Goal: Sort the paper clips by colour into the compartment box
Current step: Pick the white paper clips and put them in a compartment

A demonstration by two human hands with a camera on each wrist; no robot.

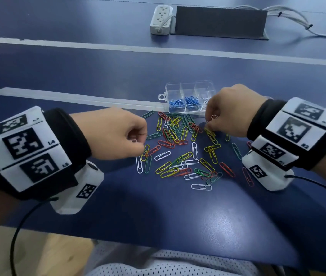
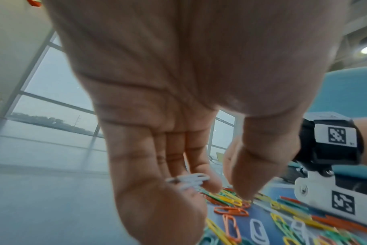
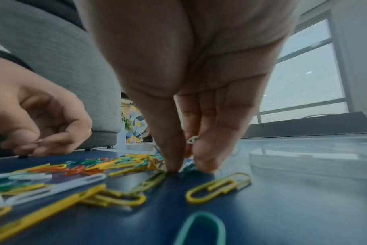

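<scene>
A loose pile of yellow, red, green and white paper clips [image 1: 180,148] lies on the blue table. Behind it stands the clear compartment box [image 1: 203,86]; two of its cells hold blue clips [image 1: 185,102], and white ones show in a cell further right. My left hand [image 1: 142,144] hovers at the pile's left edge, its fingers curled round several white clips [image 2: 186,179]. My right hand [image 1: 209,124] is at the pile's right edge, just in front of the box. It keeps a white clip [image 3: 192,139] tucked in its fingers, while thumb and fingertips [image 3: 175,167] press on the table among the clips.
A white power strip [image 1: 161,19], a dark panel [image 1: 220,21] and cables [image 1: 289,16] sit at the far side. White lines cross the table. The table's front edge runs close to my lap. Stray clips lie under my right wrist camera [image 1: 267,172].
</scene>
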